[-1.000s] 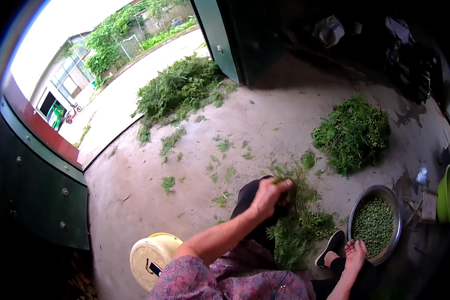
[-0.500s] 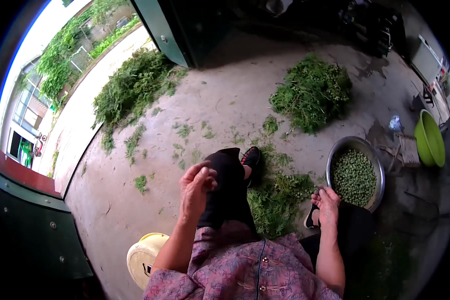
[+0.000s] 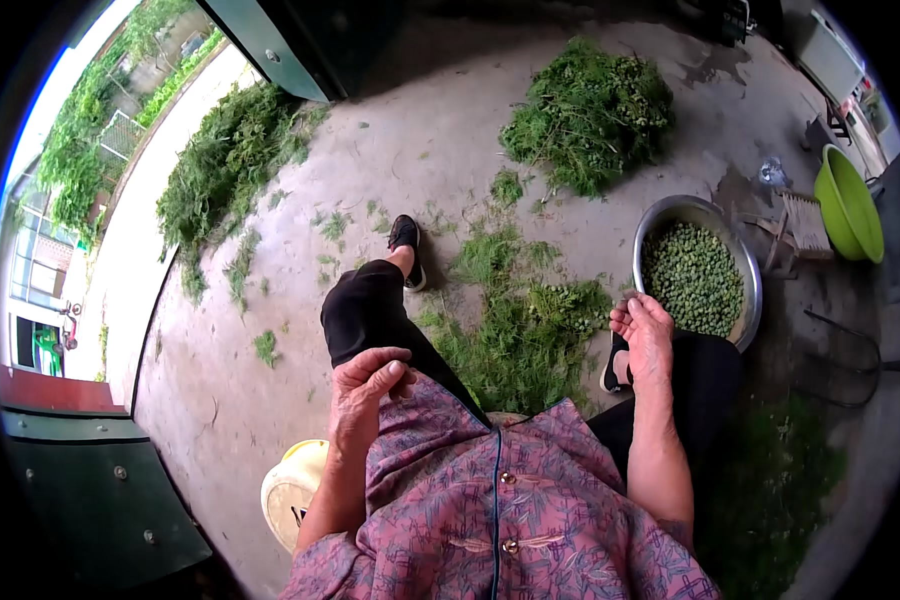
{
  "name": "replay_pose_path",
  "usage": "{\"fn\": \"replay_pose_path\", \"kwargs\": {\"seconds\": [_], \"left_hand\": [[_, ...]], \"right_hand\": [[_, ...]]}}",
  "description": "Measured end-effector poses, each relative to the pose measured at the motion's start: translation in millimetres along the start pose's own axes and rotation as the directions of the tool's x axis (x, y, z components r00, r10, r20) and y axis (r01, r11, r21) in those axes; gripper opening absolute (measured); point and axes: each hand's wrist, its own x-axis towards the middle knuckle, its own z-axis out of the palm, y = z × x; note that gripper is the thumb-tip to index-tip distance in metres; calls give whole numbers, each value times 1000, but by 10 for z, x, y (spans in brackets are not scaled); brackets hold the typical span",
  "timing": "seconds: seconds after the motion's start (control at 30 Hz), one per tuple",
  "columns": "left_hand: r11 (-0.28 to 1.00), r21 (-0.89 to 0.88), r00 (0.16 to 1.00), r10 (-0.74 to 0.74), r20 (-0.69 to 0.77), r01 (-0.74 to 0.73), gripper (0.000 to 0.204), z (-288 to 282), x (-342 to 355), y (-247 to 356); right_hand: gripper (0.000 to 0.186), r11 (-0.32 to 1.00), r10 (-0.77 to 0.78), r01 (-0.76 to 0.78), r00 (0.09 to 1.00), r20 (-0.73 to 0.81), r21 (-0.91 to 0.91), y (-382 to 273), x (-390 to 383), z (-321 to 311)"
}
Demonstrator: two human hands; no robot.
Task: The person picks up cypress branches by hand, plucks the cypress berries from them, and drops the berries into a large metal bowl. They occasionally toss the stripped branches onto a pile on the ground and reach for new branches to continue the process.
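Note:
My left hand (image 3: 368, 385) is above my left thigh, with its thumb pressed to its curled fingers. Whatever lies in that pinch, if anything, is too small to make out. Over my right knee, close to the near rim of a metal basin (image 3: 753, 290), my right hand (image 3: 648, 340) is closed with its fingertips together; its contents are hidden too. Small round green pods (image 3: 695, 275) fill much of the basin. Leafy green sprigs (image 3: 515, 345) lie spread on the floor between my feet, left of the right hand.
A heap of cut green plants (image 3: 590, 115) sits ahead; another plant heap (image 3: 225, 170) lies by the green metal door (image 3: 270, 50). A lime-green tub (image 3: 850, 205) leans beside a small woven-seat stool (image 3: 807, 226) on the right. A pale yellow bucket (image 3: 292, 490) stands at lower left.
My left foot and leg have swung out to the left. The left hand has come down nearer my lap, while the right hand is a little higher. The view has shifted, so floor things appear higher.

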Motion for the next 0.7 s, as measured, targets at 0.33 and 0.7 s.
{"fn": "replay_pose_path", "kwargs": {"seconds": [0.33,0.7], "left_hand": [[999,33,999,-36,31,35,18,55,164,-1],[995,26,992,-101,79,99,17,189,332,-25]], "right_hand": [[15,999,44,-44,997,-56,2,59,71,56],[16,997,83,-83,993,-84,-1,102,136,85]]}}
